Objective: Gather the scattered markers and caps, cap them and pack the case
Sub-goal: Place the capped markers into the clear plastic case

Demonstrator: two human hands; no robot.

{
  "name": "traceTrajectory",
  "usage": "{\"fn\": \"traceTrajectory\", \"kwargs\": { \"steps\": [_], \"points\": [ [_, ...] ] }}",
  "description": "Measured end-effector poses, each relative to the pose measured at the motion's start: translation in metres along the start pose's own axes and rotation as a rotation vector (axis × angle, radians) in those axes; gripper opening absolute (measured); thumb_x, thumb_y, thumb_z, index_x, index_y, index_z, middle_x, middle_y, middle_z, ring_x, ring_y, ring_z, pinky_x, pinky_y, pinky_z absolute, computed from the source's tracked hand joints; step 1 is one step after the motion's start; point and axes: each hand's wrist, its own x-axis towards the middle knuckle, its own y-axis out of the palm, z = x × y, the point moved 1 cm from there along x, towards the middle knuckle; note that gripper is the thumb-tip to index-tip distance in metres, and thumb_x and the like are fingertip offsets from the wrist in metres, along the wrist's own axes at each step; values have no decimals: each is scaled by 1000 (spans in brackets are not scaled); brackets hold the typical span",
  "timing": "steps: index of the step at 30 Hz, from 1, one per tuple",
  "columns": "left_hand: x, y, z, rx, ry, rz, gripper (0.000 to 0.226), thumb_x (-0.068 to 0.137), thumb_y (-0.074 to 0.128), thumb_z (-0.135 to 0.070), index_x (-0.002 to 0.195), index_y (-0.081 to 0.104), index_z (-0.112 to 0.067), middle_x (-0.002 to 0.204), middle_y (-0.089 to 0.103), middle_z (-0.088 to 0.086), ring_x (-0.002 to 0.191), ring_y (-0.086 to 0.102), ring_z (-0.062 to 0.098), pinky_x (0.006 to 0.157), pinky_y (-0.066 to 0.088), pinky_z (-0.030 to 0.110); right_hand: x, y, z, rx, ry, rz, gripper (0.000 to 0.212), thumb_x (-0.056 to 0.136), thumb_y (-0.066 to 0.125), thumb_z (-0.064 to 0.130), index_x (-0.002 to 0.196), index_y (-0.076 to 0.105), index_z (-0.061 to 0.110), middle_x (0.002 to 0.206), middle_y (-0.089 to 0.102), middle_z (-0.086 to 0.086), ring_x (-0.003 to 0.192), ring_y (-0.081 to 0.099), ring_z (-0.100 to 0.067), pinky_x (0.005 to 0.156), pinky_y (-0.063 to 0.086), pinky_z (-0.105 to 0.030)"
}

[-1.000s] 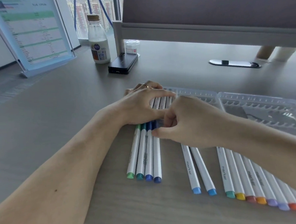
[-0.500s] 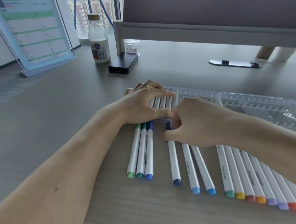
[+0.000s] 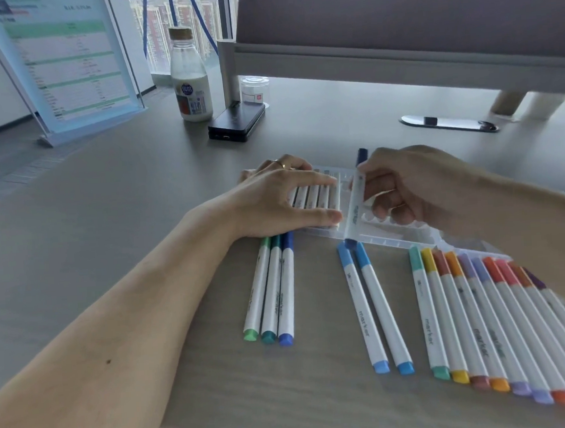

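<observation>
A clear plastic marker case (image 3: pixel 389 236) lies open on the desk. My left hand (image 3: pixel 273 201) rests with straight fingers on several white markers (image 3: pixel 313 196) lying in its left slots. My right hand (image 3: pixel 406 185) pinches a dark blue capped marker (image 3: pixel 355 205) and holds it over the case, just right of the packed ones. On the desk in front lie three capped markers in green, teal and blue (image 3: pixel 273 294), two light blue markers (image 3: pixel 371 308), and a row of several coloured markers (image 3: pixel 482 320) at the right.
At the back stand a milk bottle (image 3: pixel 190 83), a black box (image 3: pixel 236 123), a small clear jar (image 3: pixel 254 88) and a standing sign (image 3: pixel 60 62). A grey partition (image 3: pixel 394 22) crosses the far side. A cable port (image 3: pixel 448 123) sits at the back right.
My right hand has lifted the dark blue marker off the desk and carried it up over the case. My left hand stays on the packed markers.
</observation>
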Motion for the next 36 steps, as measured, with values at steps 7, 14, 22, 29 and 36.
{"fn": "traceTrajectory", "kwargs": {
  "steps": [7,14,22,29,36],
  "points": [
    [-3,-6,-4,2,-10,26,75,75,51,-88,145,44,-60,156,33,-18,147,28,10,119,18,45,21,-22,-7,-1,58,-38,11,95,66,16,89,73,11,83,77,-5,51,59,-11,45,39,-19],
    [-8,-16,2,-74,-67,32,82,62,56,-88,140,50,-61,152,36,-20,142,33,7,123,23,48,35,-22,-9,-110,66,-82,12,95,70,17,100,76,8,93,80,-5,49,54,-7,40,37,-15],
    [-7,-18,13,-70,-79,34,83,60,59,-94,137,51,-64,149,37,-23,138,35,6,119,28,48,45,-4,-1,-292,58,-46,16,95,71,26,95,80,13,90,80,0,58,51,-8,48,40,-18],
    [-4,-13,5,-50,-59,-68,82,71,51,-91,143,50,-53,149,46,-17,137,39,13,115,26,43,47,7,3,-450,49,-101,18,85,80,35,95,72,23,66,75,1,52,47,-10,44,41,-19],
    [-1,-11,-5,17,-30,-48,89,68,55,-88,148,45,-51,150,43,-16,138,33,12,101,22,34,47,5,-1,-544,5,-127,26,79,87,37,94,69,24,59,71,1,45,52,-11,47,49,-24]
  ]
}}
